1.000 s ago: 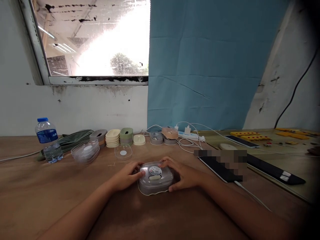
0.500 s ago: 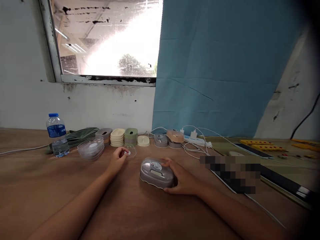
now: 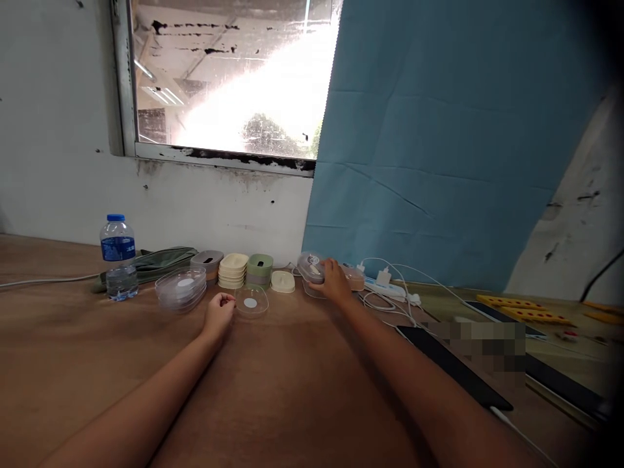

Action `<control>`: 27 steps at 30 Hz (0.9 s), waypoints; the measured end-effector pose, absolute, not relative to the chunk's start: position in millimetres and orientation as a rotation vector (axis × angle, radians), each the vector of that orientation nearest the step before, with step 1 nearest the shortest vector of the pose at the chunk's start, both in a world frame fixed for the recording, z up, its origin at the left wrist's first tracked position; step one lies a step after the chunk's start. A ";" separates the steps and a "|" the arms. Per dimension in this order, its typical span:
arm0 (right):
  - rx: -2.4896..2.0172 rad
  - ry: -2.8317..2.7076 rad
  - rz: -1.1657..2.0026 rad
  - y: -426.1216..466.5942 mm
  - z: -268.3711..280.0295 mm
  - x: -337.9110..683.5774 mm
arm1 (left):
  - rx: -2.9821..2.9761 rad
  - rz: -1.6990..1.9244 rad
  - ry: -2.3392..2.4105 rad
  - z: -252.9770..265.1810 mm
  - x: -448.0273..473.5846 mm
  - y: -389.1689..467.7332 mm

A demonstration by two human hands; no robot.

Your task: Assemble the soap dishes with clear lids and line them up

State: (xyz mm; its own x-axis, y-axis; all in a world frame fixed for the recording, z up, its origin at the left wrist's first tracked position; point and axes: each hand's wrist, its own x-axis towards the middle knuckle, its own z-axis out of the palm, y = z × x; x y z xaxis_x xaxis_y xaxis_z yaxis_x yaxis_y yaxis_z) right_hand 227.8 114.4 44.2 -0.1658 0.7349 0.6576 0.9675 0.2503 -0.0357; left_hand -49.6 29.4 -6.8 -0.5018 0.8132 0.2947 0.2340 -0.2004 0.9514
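One clear lid (image 3: 251,303) just right of our left hand (image 3: 218,316) — grip unclear; right hand (image 3: 335,282) holds grey lidded box (image 3: 309,265).

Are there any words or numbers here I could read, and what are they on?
None can be read.
Blue label on the water bottle: pale marks, too small.
Round sticker on the grey box under the right hand: too blurred.
White dot on the clear lid: no writing visible.

Grey box (image 3: 305,267) — whitish sticker (image 3: 312,259); clear cover (image 3: 261,307) — white dot (image 3: 250,303).
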 end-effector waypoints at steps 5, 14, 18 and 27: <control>-1.856 -1.803 -0.539 137.9 37.8 215.2 | 1.548 1.636 1.644 -2.4 -48.2 27.4; -1.766 -2.156 -0.595 137.8 46.4 167.7 | 2.500 0.927 1.528 2.1 -33.7 7.2; -1.640 -2.404 -0.529 130.0 22.8 137.4 | 2.546 0.688 1.650 7.4 -46.8 9.1; -1.521 -2.485 -0.390 72.1 9.8 160.1 | 2.332 0.624 2.028 21.2 -87.2 14.7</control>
State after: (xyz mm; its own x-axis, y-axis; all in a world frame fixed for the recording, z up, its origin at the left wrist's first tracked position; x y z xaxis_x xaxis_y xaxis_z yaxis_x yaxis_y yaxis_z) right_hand 160.1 72.1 9.8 -0.4498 0.8392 0.3056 0.8925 0.4353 0.1182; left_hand -87.2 14.7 21.2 0.0944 0.9492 0.3001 0.9536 -0.1728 0.2464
